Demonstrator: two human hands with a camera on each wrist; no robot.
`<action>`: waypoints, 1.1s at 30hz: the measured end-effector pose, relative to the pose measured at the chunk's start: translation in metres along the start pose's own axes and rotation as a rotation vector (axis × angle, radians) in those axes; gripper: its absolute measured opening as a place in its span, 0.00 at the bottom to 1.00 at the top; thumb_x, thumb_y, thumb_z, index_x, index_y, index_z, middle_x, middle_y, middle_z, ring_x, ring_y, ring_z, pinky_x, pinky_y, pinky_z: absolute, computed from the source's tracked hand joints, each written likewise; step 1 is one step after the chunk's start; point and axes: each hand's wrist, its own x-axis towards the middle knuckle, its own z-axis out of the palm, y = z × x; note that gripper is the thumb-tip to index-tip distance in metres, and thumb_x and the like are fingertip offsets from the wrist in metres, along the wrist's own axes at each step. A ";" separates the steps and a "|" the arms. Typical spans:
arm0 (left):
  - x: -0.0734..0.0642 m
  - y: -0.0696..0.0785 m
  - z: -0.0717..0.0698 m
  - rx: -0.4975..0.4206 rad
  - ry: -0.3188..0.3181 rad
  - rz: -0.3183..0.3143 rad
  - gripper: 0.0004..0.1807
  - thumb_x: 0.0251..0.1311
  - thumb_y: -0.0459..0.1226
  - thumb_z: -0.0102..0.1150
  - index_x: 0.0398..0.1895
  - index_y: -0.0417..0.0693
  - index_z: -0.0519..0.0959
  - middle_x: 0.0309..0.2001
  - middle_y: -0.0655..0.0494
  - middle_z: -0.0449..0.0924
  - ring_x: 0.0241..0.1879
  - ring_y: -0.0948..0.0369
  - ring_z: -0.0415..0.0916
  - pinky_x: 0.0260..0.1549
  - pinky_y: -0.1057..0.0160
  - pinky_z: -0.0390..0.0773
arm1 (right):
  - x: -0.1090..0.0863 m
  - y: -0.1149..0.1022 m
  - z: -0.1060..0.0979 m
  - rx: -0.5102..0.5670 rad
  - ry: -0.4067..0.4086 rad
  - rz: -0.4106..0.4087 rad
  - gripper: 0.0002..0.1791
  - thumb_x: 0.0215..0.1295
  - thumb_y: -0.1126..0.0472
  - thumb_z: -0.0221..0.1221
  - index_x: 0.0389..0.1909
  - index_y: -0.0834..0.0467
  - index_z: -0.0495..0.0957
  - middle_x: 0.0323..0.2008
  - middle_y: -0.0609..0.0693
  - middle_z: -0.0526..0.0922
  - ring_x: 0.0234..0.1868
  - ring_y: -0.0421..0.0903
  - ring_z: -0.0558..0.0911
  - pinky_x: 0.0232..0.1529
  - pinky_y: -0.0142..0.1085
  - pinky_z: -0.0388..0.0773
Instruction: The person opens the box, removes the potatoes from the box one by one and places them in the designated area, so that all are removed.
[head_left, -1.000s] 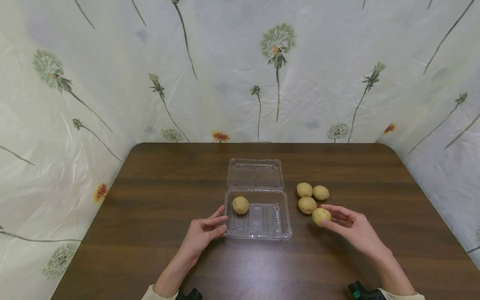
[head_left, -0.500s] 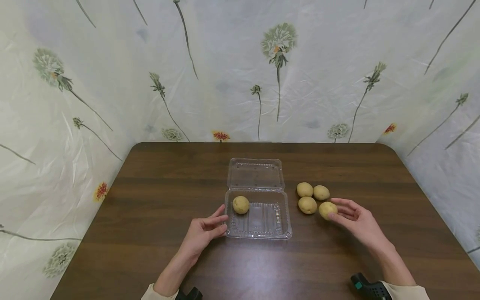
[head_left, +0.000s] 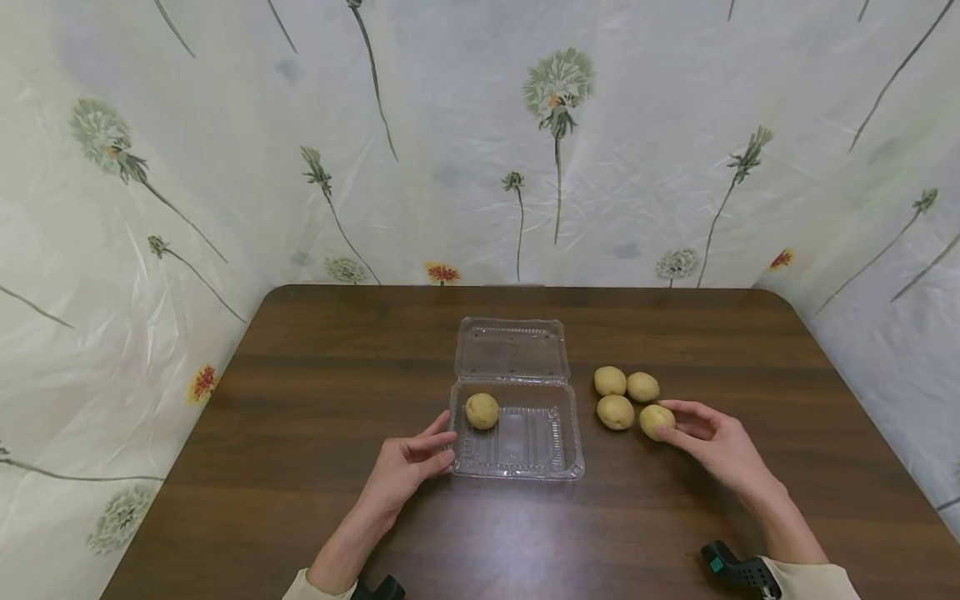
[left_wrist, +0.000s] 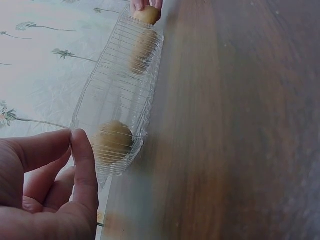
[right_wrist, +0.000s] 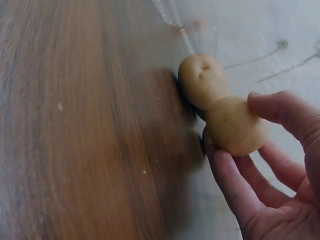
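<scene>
My right hand (head_left: 716, 446) grips a small yellow potato (head_left: 657, 422) between thumb and fingertips; the frames do not settle whether it touches the table. Three more potatoes (head_left: 616, 412) lie grouped just left of and beyond it. In the right wrist view, the held potato (right_wrist: 236, 126) overlaps another potato (right_wrist: 202, 81). A clear plastic clamshell container (head_left: 517, 477) sits in mid-table, lid laid back away from me. One potato (head_left: 482, 411) rests in its base, at the left. Thumb and index finger of my left hand (head_left: 405, 468) pinch the container's left rim, as the left wrist view shows.
The brown wooden table (head_left: 337, 375) runs back to a flower-printed sheet (head_left: 450, 167) that hangs behind and at both sides. A black device (head_left: 738, 571) sits at my right wrist, by the cream sleeve.
My right hand has shifted slightly right and away from me with the potato, which now sits a little apart from its neighbour. The left hand and the container have stayed put.
</scene>
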 end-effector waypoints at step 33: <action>0.000 0.001 0.000 -0.017 0.016 -0.015 0.20 0.59 0.28 0.65 0.55 0.29 0.78 0.68 0.51 0.68 0.68 0.52 0.62 0.45 0.64 0.81 | 0.008 0.000 0.000 -0.124 0.046 0.054 0.34 0.64 0.37 0.58 0.64 0.54 0.74 0.61 0.57 0.76 0.48 0.26 0.74 0.43 0.26 0.74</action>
